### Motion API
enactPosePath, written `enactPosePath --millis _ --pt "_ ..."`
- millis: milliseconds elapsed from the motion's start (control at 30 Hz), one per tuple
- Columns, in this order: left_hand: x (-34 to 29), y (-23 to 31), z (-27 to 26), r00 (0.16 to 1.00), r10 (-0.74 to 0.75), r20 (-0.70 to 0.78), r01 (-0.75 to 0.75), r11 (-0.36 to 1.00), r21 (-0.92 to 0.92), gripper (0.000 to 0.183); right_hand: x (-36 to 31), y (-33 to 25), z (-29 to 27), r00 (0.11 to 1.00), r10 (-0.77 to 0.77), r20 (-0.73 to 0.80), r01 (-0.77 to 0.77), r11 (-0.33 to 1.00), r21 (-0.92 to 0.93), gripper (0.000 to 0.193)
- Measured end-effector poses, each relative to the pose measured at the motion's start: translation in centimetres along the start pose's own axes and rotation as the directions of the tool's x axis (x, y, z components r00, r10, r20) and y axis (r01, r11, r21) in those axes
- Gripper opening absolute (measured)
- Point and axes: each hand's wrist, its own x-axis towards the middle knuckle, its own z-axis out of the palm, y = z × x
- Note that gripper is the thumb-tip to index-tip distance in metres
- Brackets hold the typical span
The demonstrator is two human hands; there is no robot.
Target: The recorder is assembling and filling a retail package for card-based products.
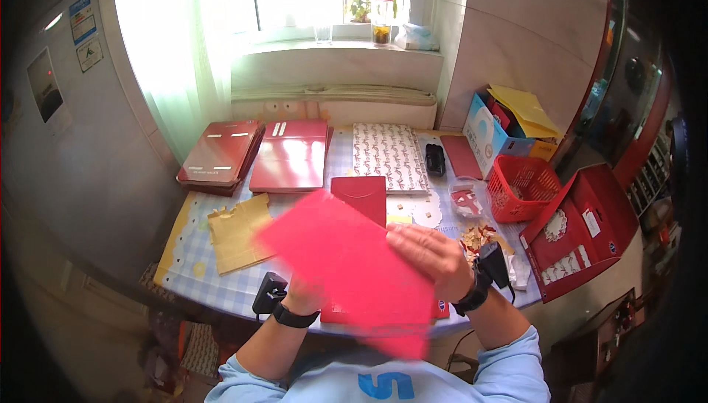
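Note:
A bright red card sheet (346, 263), smeared by motion, is tilted above the near edge of the table. My right hand (435, 255) grips its right edge, the fingers close together on top and the thumb out of sight. Behind the sheet's lower left side is my left hand (304, 296), its fingers hidden. Farther back lies a dark red folder or envelope (359, 193), partly covered by the sheet. Another red piece (441, 309) shows under the sheet at the table's front edge.
Dark red folders lie in a left stack (221, 154) and a middle stack (290, 156), beside a patterned white stack (387, 152). Yellow paper (240, 233) is at left. A red basket (522, 189), a blue box (490, 134), paper scraps (478, 238) and an open red box (582, 233) stand right.

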Motion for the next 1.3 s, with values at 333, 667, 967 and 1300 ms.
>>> enactPosePath --millis 333,667,967,1300 --pt "-0.9 1.7 1.4 0.962 -0.211 0.170 0.271 0.738 -0.617 0.043 -3.0 -1.4 0.4 0.922 -0.099 0.375 0.226 0.923 -0.312 0.054" --pt "1.4 2.5 0.6 0.983 -0.026 0.182 0.025 1.000 0.007 0.083 -4.2 -0.4 0.3 0.701 0.691 0.175 -0.238 -0.005 0.971 0.030" --pt "0.2 2.9 5.6 0.979 -0.154 0.137 0.188 0.939 -0.289 0.038 -5.2 -0.8 1.6 0.632 0.747 0.205 -0.308 0.000 0.952 0.035" --pt "-0.2 3.0 6.0 0.919 -0.389 0.065 0.379 0.825 -0.419 0.038 -4.3 -1.2 0.6 0.967 0.235 -0.103 -0.229 0.971 0.068 0.037"
